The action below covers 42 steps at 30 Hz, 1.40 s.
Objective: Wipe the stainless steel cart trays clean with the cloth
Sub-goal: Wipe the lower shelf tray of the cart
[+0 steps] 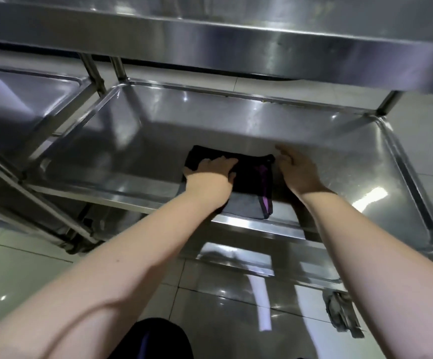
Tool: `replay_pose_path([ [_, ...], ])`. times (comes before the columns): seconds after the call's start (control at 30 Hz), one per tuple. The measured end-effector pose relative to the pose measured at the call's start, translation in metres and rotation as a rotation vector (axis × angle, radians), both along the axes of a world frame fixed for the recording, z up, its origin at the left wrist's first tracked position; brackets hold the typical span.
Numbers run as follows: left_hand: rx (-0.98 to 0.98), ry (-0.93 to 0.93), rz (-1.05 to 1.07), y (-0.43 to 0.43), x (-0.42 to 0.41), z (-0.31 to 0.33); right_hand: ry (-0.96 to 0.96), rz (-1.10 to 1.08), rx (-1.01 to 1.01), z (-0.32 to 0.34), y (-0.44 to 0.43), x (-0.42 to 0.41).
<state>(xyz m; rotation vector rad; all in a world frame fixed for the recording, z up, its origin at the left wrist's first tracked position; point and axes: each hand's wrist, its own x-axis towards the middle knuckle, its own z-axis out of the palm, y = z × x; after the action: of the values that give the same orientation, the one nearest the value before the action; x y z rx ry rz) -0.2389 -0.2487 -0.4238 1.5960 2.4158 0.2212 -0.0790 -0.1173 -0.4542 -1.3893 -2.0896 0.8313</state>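
— Going from the left, what sits in the trays?

— The left tray [29, 107] is cut by the picture's edge and shows me only glare and shadow; the wide tray [137, 141] next to it holds the cloth [251, 177], low in the middle by the near rim.

— And the cloth against your hands?

— My left hand [210, 177] lies flat on its left half, fingers straight, pressing it down; the purple stripe runs to the right of that hand; the near end, grey in the light, hangs over the rim; my right hand [298, 172] rests just beside the cloth's right edge on bare steel, fingers straight and together, gripping nothing; whether it touches the cloth I cannot tell.

— Anything hard to read?

— My left wrist covers part of the cloth; the upper shelf [236, 37] crosses the top, its upper face out of view; lower right, a grey crumpled thing [342, 314] on the floor [29, 268] is too blurred to name.
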Motion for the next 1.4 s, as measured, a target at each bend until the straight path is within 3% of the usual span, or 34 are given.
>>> replay_pose_path([
  [0.1,0.166,0.161,0.037,0.000,-0.040,0.002,-0.092,0.132,0.158,0.006,-0.018,-0.015],
  [0.17,0.139,0.182,0.034,-0.002,-0.060,-0.004,-0.290,0.190,0.177,0.002,-0.028,-0.022],
  [0.23,0.106,0.189,-0.011,-0.003,-0.070,-0.011,-0.367,0.169,0.175,-0.001,-0.033,-0.022],
  [0.5,0.283,0.098,0.001,-0.009,-0.089,-0.012,-0.289,-0.061,0.110,0.012,-0.052,-0.035],
  [0.63,0.430,0.111,-0.009,0.005,-0.095,0.004,-0.052,-0.119,0.151,0.032,-0.040,-0.037],
  [0.8,0.280,0.059,-0.016,0.012,-0.078,-0.006,-0.391,-0.109,0.147,0.021,-0.047,-0.042],
  [0.87,0.408,-0.022,-0.099,-0.003,-0.075,-0.006,-0.267,-0.101,0.210,0.022,-0.056,-0.034],
  [0.93,0.490,-0.127,-0.254,-0.030,-0.072,-0.006,-0.100,0.109,0.293,0.023,-0.070,-0.022],
  [1.03,0.333,-0.160,-0.402,-0.063,-0.071,-0.010,-0.192,0.390,0.203,0.021,-0.097,-0.005],
  [1.13,0.273,-0.166,-0.417,-0.065,-0.078,-0.013,-0.317,0.353,0.171,0.016,-0.104,-0.002],
  [1.3,0.321,0.004,-0.459,-0.057,-0.075,-0.011,-0.461,0.281,0.400,0.020,-0.107,-0.019],
  [1.4,0.355,0.075,-0.374,-0.050,-0.066,0.000,-0.432,0.202,0.326,0.034,-0.108,-0.023],
])
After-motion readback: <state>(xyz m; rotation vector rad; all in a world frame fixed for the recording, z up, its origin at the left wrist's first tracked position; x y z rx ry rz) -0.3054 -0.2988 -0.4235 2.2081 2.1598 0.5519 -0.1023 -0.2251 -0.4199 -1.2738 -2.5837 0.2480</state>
